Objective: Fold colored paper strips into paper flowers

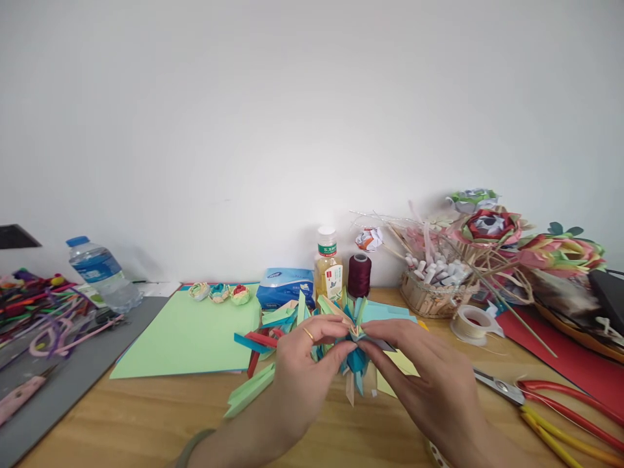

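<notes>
A folded paper piece (358, 364) in blue, green and peach, with pointed strips sticking up and down, is held above the wooden table. My left hand (309, 364) pinches its left side between thumb and fingers; a ring is on one finger. From the right, my right hand (422, 364) pinches the same piece, its thumb and forefinger close to the left fingertips. Behind and beside my left hand lie folded strips in green, blue and red (260, 339). Light blue paper (390, 312) and pale yellow paper (402, 367) are partly hidden by my right hand.
Green sheets (180, 335) bear three small paper rosettes. Behind stand a tissue pack (285, 288), a drink bottle (329, 270) and a thread spool (359, 276). Rightward are a basket (431, 299), tape (474, 323) and scissors (560, 406). A water bottle (102, 273) leans at left.
</notes>
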A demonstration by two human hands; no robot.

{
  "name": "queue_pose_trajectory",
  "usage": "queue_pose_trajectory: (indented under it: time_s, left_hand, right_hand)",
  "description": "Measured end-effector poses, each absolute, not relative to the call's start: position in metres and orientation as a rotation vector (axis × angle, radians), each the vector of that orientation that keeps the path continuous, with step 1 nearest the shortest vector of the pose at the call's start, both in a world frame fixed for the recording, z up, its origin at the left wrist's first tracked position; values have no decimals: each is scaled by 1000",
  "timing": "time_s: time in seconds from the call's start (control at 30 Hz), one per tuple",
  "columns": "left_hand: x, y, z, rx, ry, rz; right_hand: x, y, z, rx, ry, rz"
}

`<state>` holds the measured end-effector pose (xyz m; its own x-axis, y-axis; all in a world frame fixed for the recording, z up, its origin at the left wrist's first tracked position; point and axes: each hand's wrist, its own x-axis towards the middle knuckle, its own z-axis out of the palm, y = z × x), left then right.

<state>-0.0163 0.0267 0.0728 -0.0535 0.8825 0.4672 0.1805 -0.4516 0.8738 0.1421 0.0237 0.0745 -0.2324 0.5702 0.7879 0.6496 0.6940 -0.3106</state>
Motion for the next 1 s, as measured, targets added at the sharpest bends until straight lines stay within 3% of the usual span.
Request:
queue_pose_trajectory:
  time_s: [0.3,0.63,1.0]
  left_hand:
    - [-19,27,76,1884,993,1657]
    - [-23,27,82,1856,928,1444]
    - [-25,30,82,1810,1045,1350]
  right_hand:
    - [148,30,82,-803,-1992,224]
    - [157,34,95,-781,-2093,728]
    - [152,39,90,-926,-1971,827]
